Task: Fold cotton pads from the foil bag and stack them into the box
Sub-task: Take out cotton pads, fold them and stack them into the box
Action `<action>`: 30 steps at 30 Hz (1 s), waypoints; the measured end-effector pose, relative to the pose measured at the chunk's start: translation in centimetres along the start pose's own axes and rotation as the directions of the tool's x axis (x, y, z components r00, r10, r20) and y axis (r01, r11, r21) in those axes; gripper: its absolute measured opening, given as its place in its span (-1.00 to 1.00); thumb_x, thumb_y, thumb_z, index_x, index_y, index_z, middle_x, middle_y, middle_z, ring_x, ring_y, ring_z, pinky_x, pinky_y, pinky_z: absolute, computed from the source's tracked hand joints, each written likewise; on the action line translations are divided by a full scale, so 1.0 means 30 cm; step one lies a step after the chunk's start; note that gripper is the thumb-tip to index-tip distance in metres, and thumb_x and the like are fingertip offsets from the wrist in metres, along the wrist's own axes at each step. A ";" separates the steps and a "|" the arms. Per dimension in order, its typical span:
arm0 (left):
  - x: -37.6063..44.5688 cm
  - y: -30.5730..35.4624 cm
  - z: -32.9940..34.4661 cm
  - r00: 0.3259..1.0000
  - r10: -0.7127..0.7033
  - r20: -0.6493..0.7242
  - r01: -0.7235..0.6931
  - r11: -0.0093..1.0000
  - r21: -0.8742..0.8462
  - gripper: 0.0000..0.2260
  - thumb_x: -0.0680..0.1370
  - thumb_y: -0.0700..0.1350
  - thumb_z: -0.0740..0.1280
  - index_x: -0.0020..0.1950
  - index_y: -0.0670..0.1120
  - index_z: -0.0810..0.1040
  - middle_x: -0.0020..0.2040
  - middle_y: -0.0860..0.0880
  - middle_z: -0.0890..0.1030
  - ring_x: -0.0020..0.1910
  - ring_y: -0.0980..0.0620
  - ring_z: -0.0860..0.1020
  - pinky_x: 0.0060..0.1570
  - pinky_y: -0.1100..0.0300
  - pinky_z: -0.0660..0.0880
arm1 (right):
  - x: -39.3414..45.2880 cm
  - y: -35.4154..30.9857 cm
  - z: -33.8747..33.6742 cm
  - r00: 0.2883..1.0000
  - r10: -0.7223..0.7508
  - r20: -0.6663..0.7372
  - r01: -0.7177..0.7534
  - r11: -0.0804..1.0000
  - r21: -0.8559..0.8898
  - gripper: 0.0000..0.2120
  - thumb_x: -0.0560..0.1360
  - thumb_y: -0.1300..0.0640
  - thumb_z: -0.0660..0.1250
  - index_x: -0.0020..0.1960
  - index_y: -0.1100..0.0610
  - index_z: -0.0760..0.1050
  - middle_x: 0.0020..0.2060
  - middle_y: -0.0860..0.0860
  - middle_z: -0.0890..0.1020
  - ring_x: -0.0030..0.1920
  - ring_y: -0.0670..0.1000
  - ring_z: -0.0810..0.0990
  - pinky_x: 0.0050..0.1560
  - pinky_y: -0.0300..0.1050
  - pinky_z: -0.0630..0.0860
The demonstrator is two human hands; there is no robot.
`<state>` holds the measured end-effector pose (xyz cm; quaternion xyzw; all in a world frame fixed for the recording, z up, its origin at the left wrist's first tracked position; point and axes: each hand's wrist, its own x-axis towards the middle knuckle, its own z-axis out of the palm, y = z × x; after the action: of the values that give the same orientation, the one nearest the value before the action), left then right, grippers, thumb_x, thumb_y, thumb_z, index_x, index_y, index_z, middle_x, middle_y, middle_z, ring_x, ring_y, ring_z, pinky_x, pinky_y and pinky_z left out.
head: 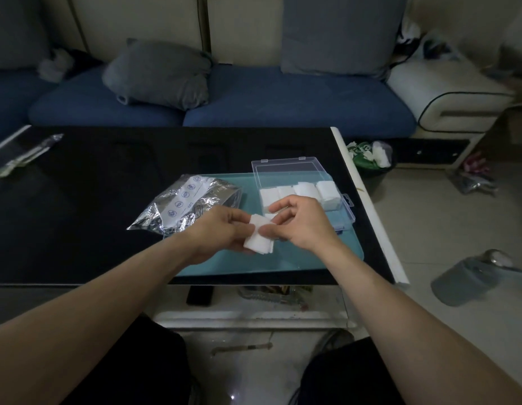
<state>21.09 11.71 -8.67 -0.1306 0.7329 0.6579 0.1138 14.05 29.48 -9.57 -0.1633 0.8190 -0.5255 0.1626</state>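
Observation:
A white cotton pad [258, 238] is held above the teal mat [327, 255], partly folded. My left hand [216, 233] pinches its left side, and my right hand [297, 223] pinches its right side with thumb and fingers. Behind my right hand lies the clear plastic box [346, 213] with its lid [289, 172] open away from me. A row of folded white pads [300, 191] fills the box's far side. The crinkled silver foil bag [192, 201] lies left of the box, partly on the mat, just beyond my left hand.
The black glass table [93, 214] ends at a white edge [368, 211] on the right. A clear wrapper [23, 153] lies at the far left. A blue sofa with grey cushions stands behind. A bin [371, 159] and a grey container [470, 280] sit on the floor to the right.

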 end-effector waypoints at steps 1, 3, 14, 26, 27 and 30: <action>0.000 0.001 0.001 1.000 -0.005 0.002 0.005 1.000 -0.012 -0.84 0.60 -0.36 0.26 0.14 -0.37 0.55 -0.05 -0.27 0.66 -0.15 -0.07 0.68 -0.19 0.15 0.64 | 0.004 0.002 -0.001 1.000 0.002 0.001 -0.002 1.000 -0.020 -0.55 0.23 0.11 0.70 0.04 0.09 0.60 -0.22 -0.01 0.69 -0.24 -0.06 0.67 -0.14 -0.04 0.66; 0.002 0.008 0.001 1.000 -0.010 0.013 0.011 0.999 -0.042 -0.86 0.60 -0.36 0.25 0.10 -0.31 0.58 -0.09 -0.22 0.67 -0.15 -0.05 0.68 -0.14 0.09 0.66 | 0.008 -0.005 -0.011 1.000 0.014 0.028 -0.012 0.997 -0.080 -0.52 0.26 0.03 0.68 0.10 0.06 0.58 -0.07 -0.03 0.64 -0.14 -0.06 0.64 -0.06 0.00 0.68; 0.155 0.003 0.024 0.961 0.161 -0.225 -0.038 0.882 0.470 -0.91 0.56 -0.21 0.30 -0.11 -0.06 0.55 -0.32 -0.10 0.69 -0.42 -0.05 0.63 -0.23 0.03 0.65 | 0.147 0.016 -0.162 0.985 0.105 -0.133 -0.107 0.994 -0.007 -0.82 0.46 0.30 0.51 0.03 0.15 0.65 -0.16 0.08 0.70 -0.30 -0.09 0.66 -0.33 -0.25 0.56; 0.293 -0.070 0.068 0.980 0.082 -0.183 0.047 0.794 0.606 -0.68 0.57 -0.13 0.22 -0.27 -0.27 0.61 -0.42 -0.17 0.65 -0.43 -0.03 0.65 -0.27 0.12 0.64 | 0.255 0.054 -0.010 0.944 0.308 -0.114 -0.328 0.858 -0.395 -0.57 0.44 0.16 0.55 0.26 0.16 0.51 0.18 0.06 0.61 0.18 0.06 0.61 0.23 -0.07 0.53; 0.295 -0.072 0.067 0.980 0.080 -0.184 0.047 0.797 0.602 -0.69 0.57 -0.13 0.22 -0.23 -0.28 0.61 -0.42 -0.17 0.65 -0.44 -0.04 0.65 -0.27 0.11 0.64 | 0.253 0.049 -0.002 0.944 0.299 -0.143 -0.331 0.847 -0.416 -0.59 0.42 0.14 0.58 0.20 0.17 0.54 0.14 0.06 0.62 0.15 0.06 0.61 0.17 -0.11 0.53; 0.301 -0.076 0.064 0.980 0.060 -0.188 0.059 0.820 0.570 -0.73 0.56 -0.12 0.22 -0.16 -0.28 0.61 -0.39 -0.20 0.66 -0.46 -0.05 0.66 -0.29 0.09 0.65 | 0.246 0.039 0.020 0.952 0.222 -0.210 -0.300 0.807 -0.508 -0.77 0.37 0.11 0.62 -0.18 0.10 0.56 -0.03 0.08 0.69 0.00 0.06 0.65 0.03 -0.11 0.57</action>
<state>13.37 13.01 -14.06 -0.1548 0.9042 0.3911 0.0745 7.60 26.22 -11.57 -0.0502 0.9565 -0.2593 0.1236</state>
